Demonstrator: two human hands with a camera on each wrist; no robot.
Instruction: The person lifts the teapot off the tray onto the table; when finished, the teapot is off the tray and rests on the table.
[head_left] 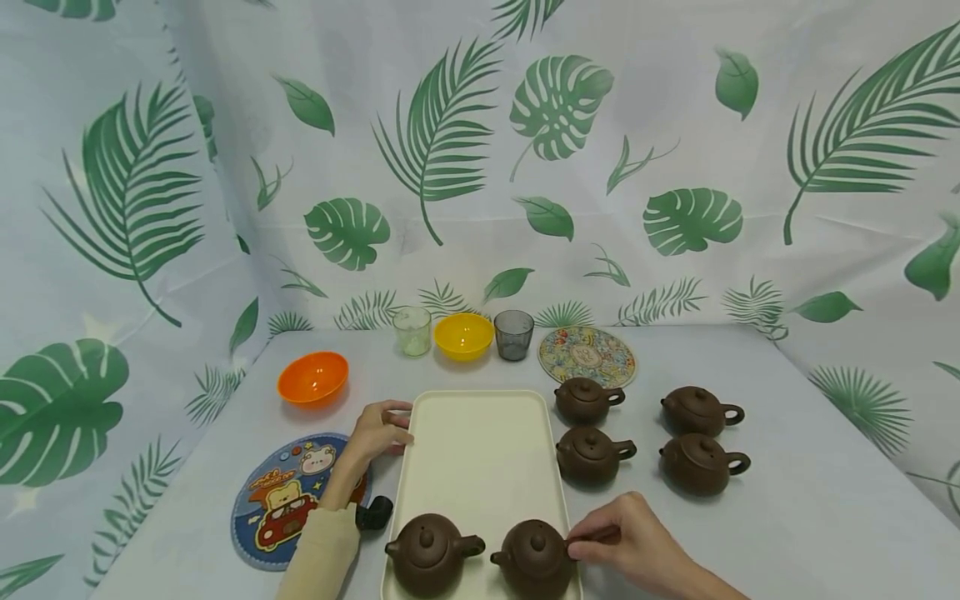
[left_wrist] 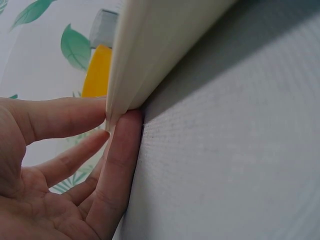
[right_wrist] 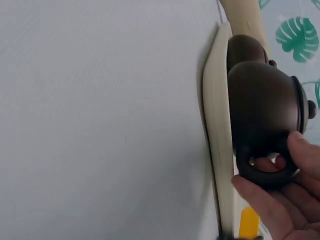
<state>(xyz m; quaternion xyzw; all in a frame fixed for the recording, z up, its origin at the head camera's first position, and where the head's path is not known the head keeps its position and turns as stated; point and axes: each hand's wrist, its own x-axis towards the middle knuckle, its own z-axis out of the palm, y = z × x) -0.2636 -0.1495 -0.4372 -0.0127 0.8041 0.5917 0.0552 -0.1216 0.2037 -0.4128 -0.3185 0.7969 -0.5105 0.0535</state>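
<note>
A cream rectangular tray (head_left: 480, 450) lies in front of me with two brown teapots at its near end. My left hand (head_left: 381, 431) grips the tray's left rim; in the left wrist view, the thumb (left_wrist: 65, 117) is on one side of the rim and a finger under it. With my right hand (head_left: 626, 542) I pinch the handle of the near right teapot (head_left: 534, 558), which sits by the tray's right rim. The right wrist view shows fingers round that looped handle (right_wrist: 265, 177). Beside it on the tray stands the other teapot (head_left: 427, 554).
Several brown teapots (head_left: 697, 462) stand on the table right of the tray. Behind are a green glass (head_left: 412, 333), a yellow bowl (head_left: 464, 340), a grey glass (head_left: 513, 337) and a patterned round mat (head_left: 587, 357). Leftward lie an orange bowl (head_left: 313, 381) and a blue cartoon mat (head_left: 258, 500).
</note>
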